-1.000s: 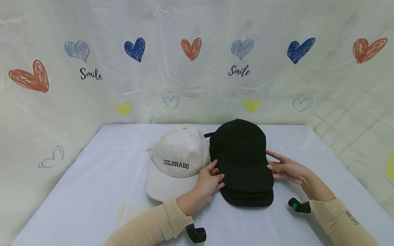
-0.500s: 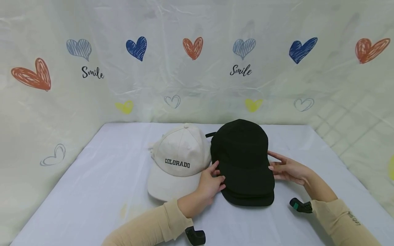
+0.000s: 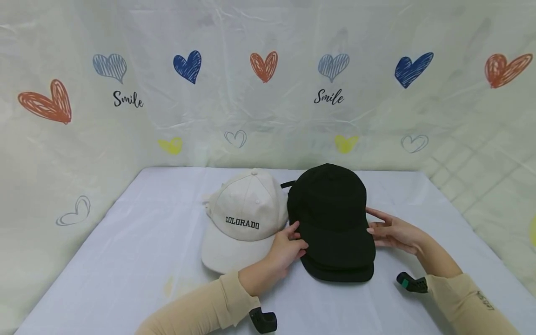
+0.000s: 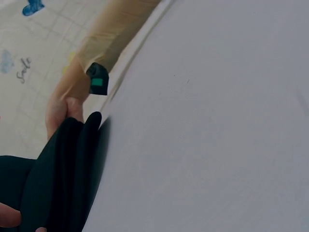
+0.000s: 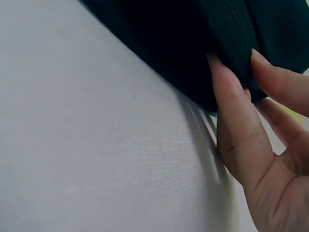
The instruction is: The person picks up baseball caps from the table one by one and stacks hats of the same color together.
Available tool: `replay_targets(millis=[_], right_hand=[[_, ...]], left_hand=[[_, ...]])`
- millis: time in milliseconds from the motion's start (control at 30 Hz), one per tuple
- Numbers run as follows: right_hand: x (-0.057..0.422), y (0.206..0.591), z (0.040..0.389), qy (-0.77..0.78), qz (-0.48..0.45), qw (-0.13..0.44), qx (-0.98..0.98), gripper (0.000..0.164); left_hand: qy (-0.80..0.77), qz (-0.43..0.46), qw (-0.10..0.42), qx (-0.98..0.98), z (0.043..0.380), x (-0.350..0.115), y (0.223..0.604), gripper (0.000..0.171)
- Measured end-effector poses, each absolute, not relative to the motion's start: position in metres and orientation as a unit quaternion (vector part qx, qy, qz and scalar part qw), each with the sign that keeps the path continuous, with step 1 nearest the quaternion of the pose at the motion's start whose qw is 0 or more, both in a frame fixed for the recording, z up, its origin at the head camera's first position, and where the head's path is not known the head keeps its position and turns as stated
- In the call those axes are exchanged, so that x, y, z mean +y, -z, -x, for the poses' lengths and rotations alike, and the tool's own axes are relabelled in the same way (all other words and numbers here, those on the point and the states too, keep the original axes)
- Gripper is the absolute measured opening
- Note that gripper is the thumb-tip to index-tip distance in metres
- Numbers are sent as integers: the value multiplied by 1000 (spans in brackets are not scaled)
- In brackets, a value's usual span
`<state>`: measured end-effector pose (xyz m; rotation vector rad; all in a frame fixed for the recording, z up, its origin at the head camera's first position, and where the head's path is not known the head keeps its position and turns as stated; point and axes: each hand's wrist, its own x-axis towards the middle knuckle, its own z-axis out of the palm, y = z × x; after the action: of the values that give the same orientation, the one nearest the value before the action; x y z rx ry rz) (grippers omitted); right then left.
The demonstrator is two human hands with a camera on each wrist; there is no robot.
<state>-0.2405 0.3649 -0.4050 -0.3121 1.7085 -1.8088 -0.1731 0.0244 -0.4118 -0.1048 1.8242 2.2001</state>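
Observation:
A stack of black caps [image 3: 331, 209], nested one over another, stands on the white-covered table with the brims toward me. At the left edge of the brims, my left hand [image 3: 281, 253] grips the stack with bent fingers. My right hand [image 3: 395, 235] holds the opposite edge; in the right wrist view its fingers [image 5: 239, 111] pinch the rim of the black fabric, one fingertip tucked behind the edge. Several brim layers [image 4: 72, 169] show in the left wrist view. Left of the stack sits a cream cap [image 3: 243, 209] lettered COLORADO, partly behind my left hand.
The white table cover [image 3: 125, 260] spreads around the caps. Behind it hangs a pale curtain [image 3: 289, 28] printed with hearts and "Smile". A black strap [image 3: 287, 184] sticks out left from the black stack. Black wrist devices [image 3: 412, 282] jut from both sleeves.
The lower brims of the black caps now line up more closely, with fewer edges showing at the front. Both hands stay at the stack's sides. The whole view has shifted slightly.

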Motion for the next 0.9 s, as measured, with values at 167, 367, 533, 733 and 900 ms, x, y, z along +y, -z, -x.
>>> replay_targets(millis=[167, 367, 533, 733, 900], right_hand=[[363, 402, 238, 667, 108, 292, 677, 67], [358, 395, 237, 577, 103, 236, 775, 75], [358, 389, 235, 528, 118, 197, 818, 72], [362, 380, 230, 507, 128, 135, 841, 60], [361, 373, 224, 517, 125, 51, 845, 39]], left_hand=[[-748, 39, 150, 645, 176, 23, 411, 71], [-738, 34, 175, 651, 177, 21, 405, 75], [-734, 26, 195, 650, 177, 19, 400, 77], [-727, 10, 219, 651, 171, 9, 395, 77], [-722, -8, 215, 657, 163, -3, 388, 69]])
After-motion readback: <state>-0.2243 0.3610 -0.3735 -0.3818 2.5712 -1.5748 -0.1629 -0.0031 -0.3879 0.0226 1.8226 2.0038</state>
